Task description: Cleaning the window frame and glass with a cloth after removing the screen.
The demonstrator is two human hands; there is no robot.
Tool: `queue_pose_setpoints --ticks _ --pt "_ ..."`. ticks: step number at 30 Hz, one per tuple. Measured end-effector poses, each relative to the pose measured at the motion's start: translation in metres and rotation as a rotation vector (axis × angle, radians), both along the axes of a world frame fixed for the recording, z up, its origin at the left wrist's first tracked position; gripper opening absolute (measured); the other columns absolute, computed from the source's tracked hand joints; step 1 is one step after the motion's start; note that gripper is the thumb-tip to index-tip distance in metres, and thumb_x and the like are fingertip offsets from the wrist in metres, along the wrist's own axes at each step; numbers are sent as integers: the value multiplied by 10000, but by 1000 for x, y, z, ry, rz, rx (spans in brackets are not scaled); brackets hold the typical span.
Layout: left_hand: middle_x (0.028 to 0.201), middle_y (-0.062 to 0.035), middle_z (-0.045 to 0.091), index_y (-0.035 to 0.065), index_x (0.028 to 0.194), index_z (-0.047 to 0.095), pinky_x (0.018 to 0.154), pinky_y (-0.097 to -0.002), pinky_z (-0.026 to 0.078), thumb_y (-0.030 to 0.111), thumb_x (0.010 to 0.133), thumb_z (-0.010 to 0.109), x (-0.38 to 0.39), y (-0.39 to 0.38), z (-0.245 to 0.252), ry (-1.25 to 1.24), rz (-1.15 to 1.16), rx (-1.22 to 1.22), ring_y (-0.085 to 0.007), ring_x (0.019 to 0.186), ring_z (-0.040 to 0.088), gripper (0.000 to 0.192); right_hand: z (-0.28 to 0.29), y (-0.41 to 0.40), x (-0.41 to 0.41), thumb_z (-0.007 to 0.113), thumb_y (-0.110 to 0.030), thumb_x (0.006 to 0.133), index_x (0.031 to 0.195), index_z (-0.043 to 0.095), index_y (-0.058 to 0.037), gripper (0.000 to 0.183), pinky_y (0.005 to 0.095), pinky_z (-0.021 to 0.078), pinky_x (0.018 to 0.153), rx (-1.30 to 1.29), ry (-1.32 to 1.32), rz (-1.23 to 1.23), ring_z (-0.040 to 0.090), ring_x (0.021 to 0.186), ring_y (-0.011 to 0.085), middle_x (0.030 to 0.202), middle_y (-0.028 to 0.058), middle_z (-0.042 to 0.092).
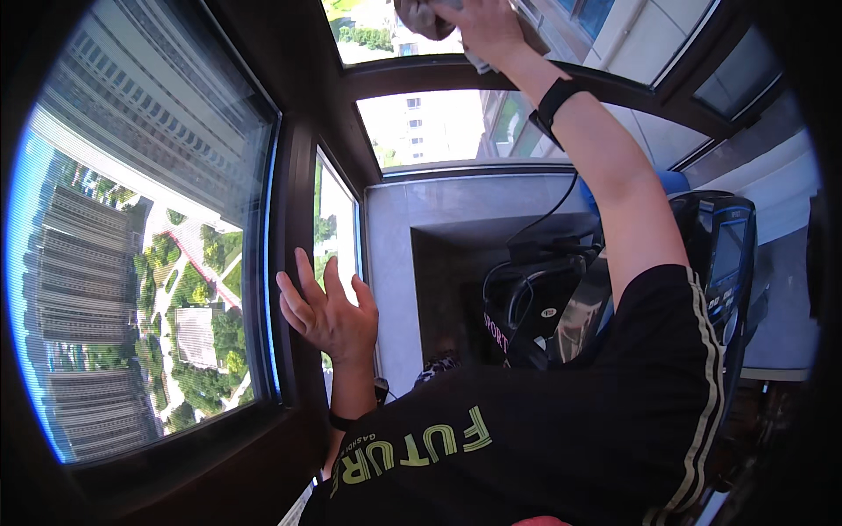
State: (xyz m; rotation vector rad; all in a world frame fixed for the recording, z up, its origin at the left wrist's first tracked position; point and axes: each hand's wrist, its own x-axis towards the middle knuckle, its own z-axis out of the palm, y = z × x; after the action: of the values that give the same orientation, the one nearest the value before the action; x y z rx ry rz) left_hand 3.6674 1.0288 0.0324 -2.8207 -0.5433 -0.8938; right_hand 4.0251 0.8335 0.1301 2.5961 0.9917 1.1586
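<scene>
My right hand (490, 26) is raised at the top of the view, pressing a bunched grey-brown cloth (424, 18) against the upper window pane (368, 29). Part of the cloth hangs below the fingers, near the dark crossbar (421, 73) of the frame. A black band circles that wrist. My left hand (332, 309) is lifted with fingers apart and nothing in it, close to the dark window post (299, 197). Whether its fingertips touch the post, I cannot tell. The lower window pane (427, 125) lies beneath the crossbar.
A tiled sill (391, 263) runs below the windows. An exercise machine with a console (727, 250) stands at my right, with a black cable (549, 214) rising beside it. Another large window (197, 263) on the left looks down on buildings and trees far below.
</scene>
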Motion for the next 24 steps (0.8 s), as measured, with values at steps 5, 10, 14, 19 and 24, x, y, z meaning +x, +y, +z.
queue_pose_setpoints --ticks 5,10,14,19,24 --pt "1404 -32 500 168 1047 704 1098 -465 228 309 783 707 14 -1 -3 -18 20 70 -337 1398 218 299 64 -43 53 646 -112 776 1229 588 -131 458 448 462 911 273 -379 -154 508 1099 364 1279 165 497" --pt "1376 -39 534 157 1029 718 1091 -458 214 303 791 689 17 -3 -7 -19 9 56 -350 1399 212 281 -22 -38 42 690 -179 780 1312 526 -141 558 439 434 983 543 -50 -273 495 1132 386 1320 175 456" --pt "1372 -17 540 180 1034 723 1091 -473 207 325 800 705 15 -5 -6 0 43 74 -335 1405 215 276 -169 -13 -7 623 -177 853 1204 576 -254 362 448 518 869 454 372 -352 516 1055 379 1280 157 426" --pt "1351 -6 559 186 1021 718 1098 -475 199 306 808 710 13 -6 -5 -9 48 64 -326 1419 198 245 -278 -1 -75 551 -235 923 1245 641 -146 346 395 487 958 -34 1227 -590 546 1222 280 1314 128 591" --pt "1326 -1 582 189 1014 717 1102 -471 195 302 816 709 11 -6 -6 -4 40 48 -324 1421 197 228 -327 32 -174 732 -292 788 1178 675 -106 435 404 535 869 -379 1396 -307 575 1172 266 1214 112 622"
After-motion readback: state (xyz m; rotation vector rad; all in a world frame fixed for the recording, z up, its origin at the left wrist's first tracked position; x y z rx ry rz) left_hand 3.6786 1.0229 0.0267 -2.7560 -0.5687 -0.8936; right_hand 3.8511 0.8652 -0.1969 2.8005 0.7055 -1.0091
